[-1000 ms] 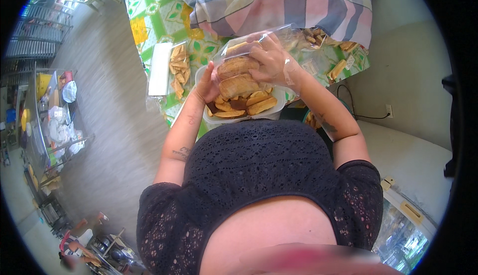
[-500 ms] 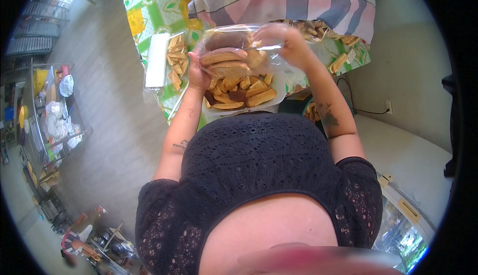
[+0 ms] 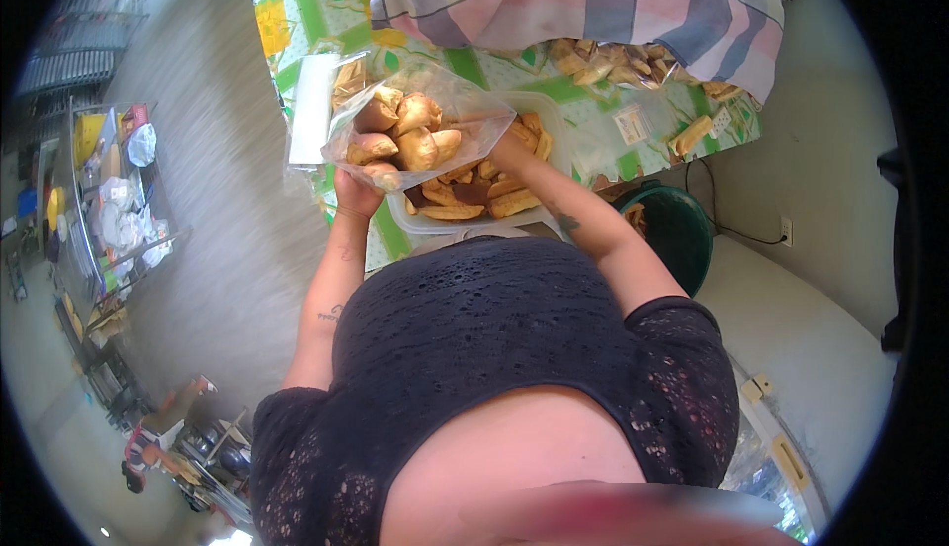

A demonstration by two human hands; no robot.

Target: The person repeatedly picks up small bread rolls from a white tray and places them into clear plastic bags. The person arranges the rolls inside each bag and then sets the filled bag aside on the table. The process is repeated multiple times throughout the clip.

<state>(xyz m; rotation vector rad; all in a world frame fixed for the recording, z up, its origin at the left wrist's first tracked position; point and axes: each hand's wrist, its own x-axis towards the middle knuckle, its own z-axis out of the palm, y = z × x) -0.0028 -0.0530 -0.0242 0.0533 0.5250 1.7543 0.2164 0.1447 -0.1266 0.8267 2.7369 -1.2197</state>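
Observation:
My left hand is closed on the lower left of a clear plastic bag, holding it tilted above the table. Inside the bag are several golden-brown pieces that look like bread or pastry. The bag's wide mouth faces right, toward my right hand. That hand reaches down over a translucent plastic tub of similar pieces, a few of them dark brown. My right fingers are hidden behind the bag's edge and among the pieces, so their grip does not show.
A green-and-white patterned cloth covers the table. Beyond the tub, a checked cloth partly covers more pieces. A white flat strip lies at left. A dark green bin stands right of the table.
The bag has swung left and tipped, its mouth now toward the right. My right hand has left the bag's upper right and moved down and left into the tub.

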